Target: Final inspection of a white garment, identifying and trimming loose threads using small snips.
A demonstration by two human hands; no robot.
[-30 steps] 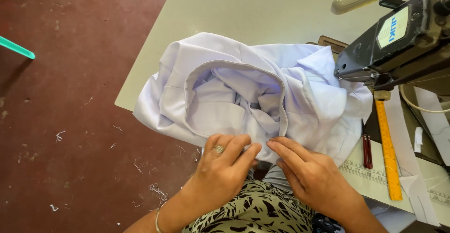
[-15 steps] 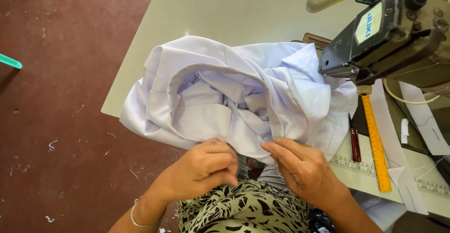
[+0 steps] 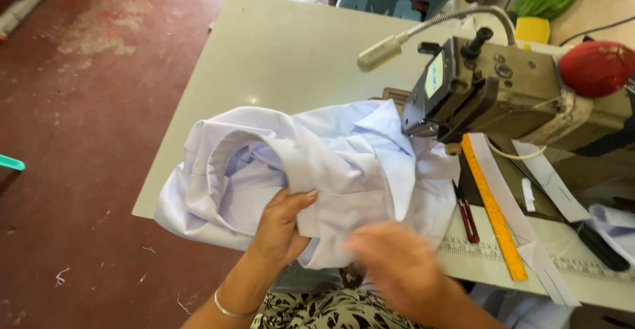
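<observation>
A pale lilac-white garment lies bunched on the near edge of the sewing table, partly hanging over it. My left hand grips a fold of the garment from below, thumb on top, a thin bangle on the wrist. Just to the right, my right hand is blurred with motion over the garment's lower edge; I cannot tell whether it holds the cloth. A grey industrial sewing machine stands right behind the garment, its head touching the cloth.
An orange ruler and small red snips lie right of the garment, beside white paper strips. A gooseneck lamp reaches over the machine. A red round object sits on it. The dark red floor lies left.
The view has tilted up, showing more of the table and machine. My left hand moved from pinching the lower edge to gripping a fold. My right hand is now moving fast and blurred.
</observation>
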